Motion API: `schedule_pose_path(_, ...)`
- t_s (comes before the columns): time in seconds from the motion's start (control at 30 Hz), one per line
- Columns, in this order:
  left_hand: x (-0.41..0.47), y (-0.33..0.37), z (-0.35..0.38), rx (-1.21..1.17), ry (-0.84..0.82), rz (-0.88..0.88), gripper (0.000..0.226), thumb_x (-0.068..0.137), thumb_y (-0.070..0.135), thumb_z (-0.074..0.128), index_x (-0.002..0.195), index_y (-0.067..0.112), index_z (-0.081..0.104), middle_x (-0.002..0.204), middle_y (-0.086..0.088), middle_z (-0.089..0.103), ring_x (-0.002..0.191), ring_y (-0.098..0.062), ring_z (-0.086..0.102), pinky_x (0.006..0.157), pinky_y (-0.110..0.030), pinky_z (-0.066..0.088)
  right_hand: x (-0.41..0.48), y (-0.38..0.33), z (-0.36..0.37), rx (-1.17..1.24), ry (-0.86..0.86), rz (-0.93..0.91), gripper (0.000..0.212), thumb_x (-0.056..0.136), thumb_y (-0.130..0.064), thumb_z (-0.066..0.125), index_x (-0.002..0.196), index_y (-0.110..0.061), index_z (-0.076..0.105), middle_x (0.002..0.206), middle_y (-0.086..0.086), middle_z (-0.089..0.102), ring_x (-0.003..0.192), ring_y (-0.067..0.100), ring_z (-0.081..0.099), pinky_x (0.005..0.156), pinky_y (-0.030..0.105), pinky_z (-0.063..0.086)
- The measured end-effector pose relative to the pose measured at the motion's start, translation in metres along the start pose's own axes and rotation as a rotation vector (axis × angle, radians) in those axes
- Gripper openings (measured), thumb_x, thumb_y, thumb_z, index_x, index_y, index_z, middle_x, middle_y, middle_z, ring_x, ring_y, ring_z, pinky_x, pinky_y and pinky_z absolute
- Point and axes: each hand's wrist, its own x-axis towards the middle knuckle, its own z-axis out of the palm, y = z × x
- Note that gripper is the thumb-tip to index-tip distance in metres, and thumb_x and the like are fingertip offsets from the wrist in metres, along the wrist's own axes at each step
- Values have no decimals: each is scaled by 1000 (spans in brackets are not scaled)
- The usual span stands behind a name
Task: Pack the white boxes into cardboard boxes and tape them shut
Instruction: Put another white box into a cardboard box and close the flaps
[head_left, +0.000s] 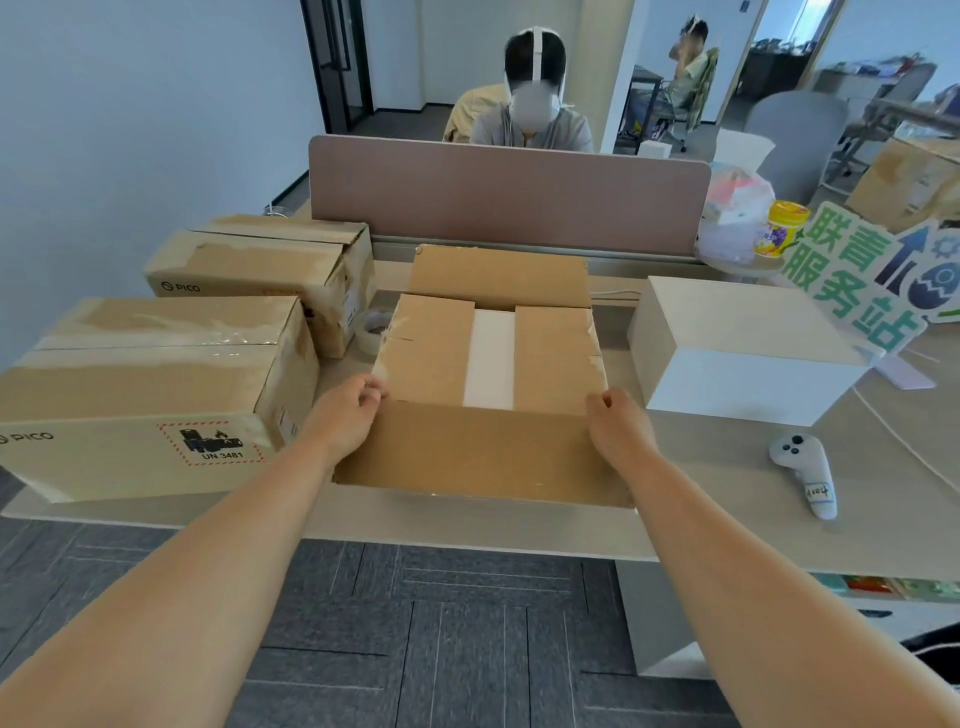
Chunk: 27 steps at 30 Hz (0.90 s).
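Head view: two hands (348, 415) (618, 421) pinch one cardboard box (478, 452).

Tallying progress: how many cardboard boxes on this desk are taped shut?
2, both at left: the near PICO box with the UN 3481 label and the far PICO box behind it. The middle box is untaped. More may sit out of view.

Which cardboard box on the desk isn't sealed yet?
The middle cardboard box, gripped by the left hand and right hand: long flaps open, white box showing between the side flaps. The near PICO box and far PICO box at left are taped shut.
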Motion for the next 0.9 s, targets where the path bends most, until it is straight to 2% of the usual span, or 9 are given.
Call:
schedule_pose_path(0.13, 0, -2, -13, -16, -99, 3, 32, 100, 29, 36, 124, 19, 55, 126, 4, 57, 108, -13, 48, 86, -26, 33, 8, -2, -14, 347, -65, 170, 40, 95, -33, 31, 95, -9, 63, 100, 6, 56, 88, 23, 47, 77, 34, 34)
schedule_pose_path(0.2, 3, -1, -16, -256, -119, -120, 41, 100, 38, 31, 126, 16, 55, 127, 2, 57, 108, -11, 47, 87, -28, 33, 7, 1, -25, 615, -145, 321, 41, 96, -38, 30, 83, -13, 59, 104, 2, 65, 84, 19, 49, 73, 33, 39)
schedule_pose_path(0.3, 7, 4, -21, -654, -149, -361, 69, 98, 53, 11, 133, 4, 45, 121, -6, 62, 100, -15, 54, 74, -30, 41, 6, 14, -35, 885, -239, 406, 40, 98, -38, 24, 94, -13, 56, 114, 2, 68, 103, 18, 53, 83, 37, 41)
schedule_pose_path(0.4, 5, 11, -19, -978, -98, -440, 84, 93, 63, 6, 129, -1, 46, 104, -9, 67, 81, -17, 66, 75, -30, 44, 5, 20, -30, 975, -162, 410, 39, 95, -24, 27, 108, -8, 60, 122, 6, 64, 107, 21, 53, 92, 38, 36)
schedule_pose_path(0.47, 4, 18, -17, -1052, -57, -447, 88, 91, 65, 1, 131, 0, 45, 116, -11, 58, 78, -16, 67, 83, -31, 45, 4, 21, -24, 953, -104, 368, 30, 92, -16, 31, 94, -13, 61, 112, 4, 65, 96, 21, 53, 90, 35, 37)
schedule_pose_path(0.53, 3, 23, -15, -1040, -21, -437, 90, 90, 66, -1, 129, 1, 46, 115, -10, 53, 82, -18, 67, 87, -32, 44, 2, 18, -19, 831, -87, 271, 23, 90, -13, 37, 87, -17, 59, 96, -2, 61, 91, 18, 51, 85, 31, 37)
schedule_pose_path(0.63, 8, 28, -9, -905, 18, -396, 70, 94, 62, 9, 112, 11, 55, 109, -3, 59, 90, -19, 65, 91, -36, 42, 5, 15, -11, 607, -11, 95, 14, 93, -18, 47, 105, -17, 54, 88, -5, 58, 81, 13, 50, 68, 24, 36)
schedule_pose_path(0.8, 24, 16, 2, -419, 126, -288, 27, 96, 36, 48, 103, 12, 59, 76, 2, 67, 94, -20, 65, 91, -40, 48, 22, 5, -3, 352, 64, -10, 67, 87, -25, 61, 144, -13, 27, 134, 3, 49, 111, 23, 52, 85, 33, 42)
schedule_pose_path(0.9, 32, 13, 6, -199, 131, -300, 44, 92, 34, 54, 127, 6, 49, 99, -6, 68, 96, -22, 64, 91, -38, 46, 30, -7, 2, 196, 124, 17, 89, 85, -27, 65, 151, -18, 6, 152, 9, 24, 133, 32, 34, 106, 43, 34)
